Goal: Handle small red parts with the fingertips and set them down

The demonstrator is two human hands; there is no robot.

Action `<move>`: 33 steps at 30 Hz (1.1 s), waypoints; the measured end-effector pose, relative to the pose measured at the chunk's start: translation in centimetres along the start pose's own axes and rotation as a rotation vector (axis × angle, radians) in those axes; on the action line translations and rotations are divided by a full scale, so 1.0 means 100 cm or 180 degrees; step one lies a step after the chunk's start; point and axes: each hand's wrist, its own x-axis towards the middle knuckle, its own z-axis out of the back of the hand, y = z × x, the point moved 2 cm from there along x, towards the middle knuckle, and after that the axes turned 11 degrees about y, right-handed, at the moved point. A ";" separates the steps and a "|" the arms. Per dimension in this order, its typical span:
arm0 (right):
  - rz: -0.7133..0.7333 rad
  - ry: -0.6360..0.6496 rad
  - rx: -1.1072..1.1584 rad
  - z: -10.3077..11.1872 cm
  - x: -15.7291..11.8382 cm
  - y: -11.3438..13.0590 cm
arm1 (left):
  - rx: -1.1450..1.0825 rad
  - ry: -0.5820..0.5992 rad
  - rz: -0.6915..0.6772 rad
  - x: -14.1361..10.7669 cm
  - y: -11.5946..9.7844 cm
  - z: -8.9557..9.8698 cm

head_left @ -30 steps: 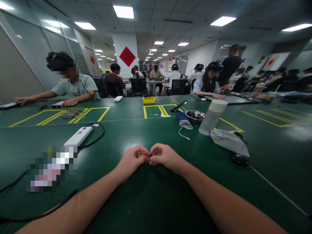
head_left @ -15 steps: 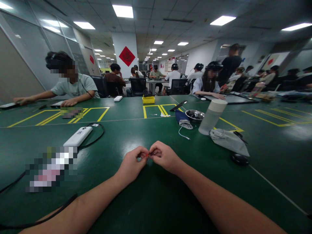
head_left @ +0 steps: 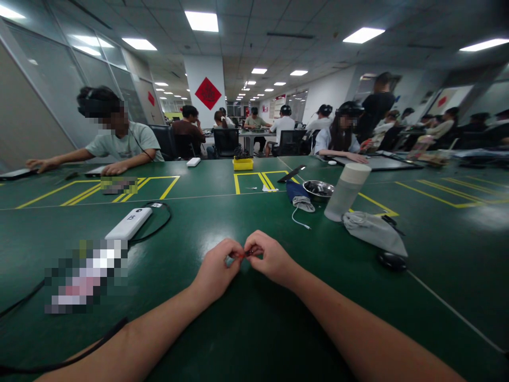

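Observation:
Above the green table [head_left: 191,217], my left hand [head_left: 220,267] and my right hand [head_left: 272,261] meet at the fingertips near the middle of the view. Between them is a small dark and reddish object [head_left: 248,253], too small to name. The fingers of my right hand are pinched on its dark part. My left thumb and forefinger are pressed together at its reddish end, and what they grip is mostly hidden.
A white power bank [head_left: 129,224] with a black cable lies left. On the right are a frosted bottle [head_left: 347,192], a metal bowl [head_left: 318,189], a grey pouch [head_left: 374,231] and a black mouse [head_left: 392,260]. People sit across the table.
Less of the reddish part shows between my fingertips. Both hands stay almost in the same place, and the view has shifted very slightly.

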 end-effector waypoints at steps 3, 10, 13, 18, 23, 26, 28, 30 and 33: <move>0.0016 0.0063 -0.0003 -0.001 0.000 -0.001 | -0.0052 -0.0007 0.0052 0.000 0.000 0.000; -0.0156 0.0000 -0.0038 0.000 0.001 -0.001 | -0.0168 0.0002 0.0208 0.001 0.000 0.003; -0.0280 -0.0057 -0.0072 0.002 0.000 -0.001 | -0.0095 0.0044 0.0164 0.002 0.000 0.004; -0.0403 -0.0091 0.0329 0.000 0.000 -0.001 | -0.0275 0.0000 0.0288 0.002 0.007 0.003; -0.0385 -0.0069 0.0857 -0.004 0.002 -0.005 | -0.0783 -0.0050 0.0506 0.002 0.013 -0.001; -0.0379 -0.0084 0.1031 -0.005 0.002 -0.008 | -0.0914 -0.0082 0.0406 0.003 0.010 -0.001; -0.0404 -0.0108 0.1093 -0.004 0.002 -0.010 | -0.0957 -0.0071 0.0378 0.003 0.009 -0.002; -0.0427 -0.0098 0.1136 -0.004 0.001 -0.011 | -0.0994 -0.0043 0.0385 0.003 0.008 -0.002; -0.0450 -0.0030 0.1189 -0.003 0.001 -0.010 | -0.1015 0.0017 0.0391 0.003 0.008 -0.003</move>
